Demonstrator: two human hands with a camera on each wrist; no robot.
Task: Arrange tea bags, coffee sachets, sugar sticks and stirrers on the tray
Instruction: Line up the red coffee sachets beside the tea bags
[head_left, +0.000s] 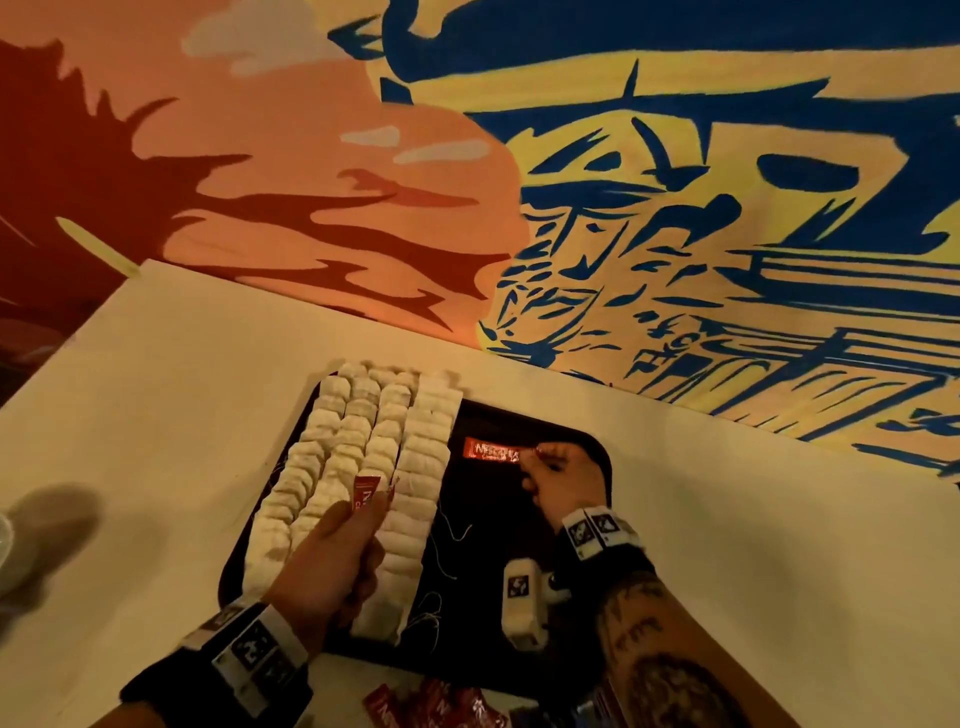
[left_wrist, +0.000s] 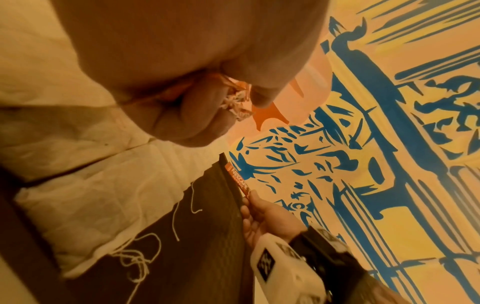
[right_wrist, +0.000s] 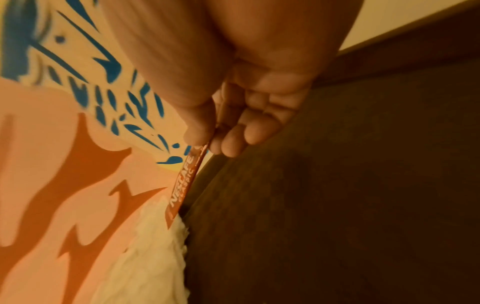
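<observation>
Observed: the black tray sits on the pale table against the painted wall. Its left half is filled with 4 close columns of white tea bags, their loose strings straying onto the bare dark floor of the tray.

Right hand: thumb and fingertips pinched together on the right end of a red coffee sachet, which lies lengthwise at the far part of the tray's bare right half, near the tea bags but not visibly touching them. The right wrist view shows it low over the tray floor, printed face outward; whether it rests flat yet cannot be told.

Left hand: closed on a bundle of further sachets, held above the tea bag columns. A heap of red sachets lies on the table at the near edge.

Assessment: the step in hand is laying the 1st sachet of the coffee section. No sugar sticks or stirrers can be seen.

Recommendations:
1. Set the sachet flat and square to the tray's far rim, since later ones will likely be lined up against it
2. Keep a narrow gap from the nearest tea bag column so the bags are not disturbed
3. Release only once it lies flat; the foil is light and may skid
4. Keep the left hand's bundle clear of the strings
5. Leave room on the right for the remaining items
</observation>
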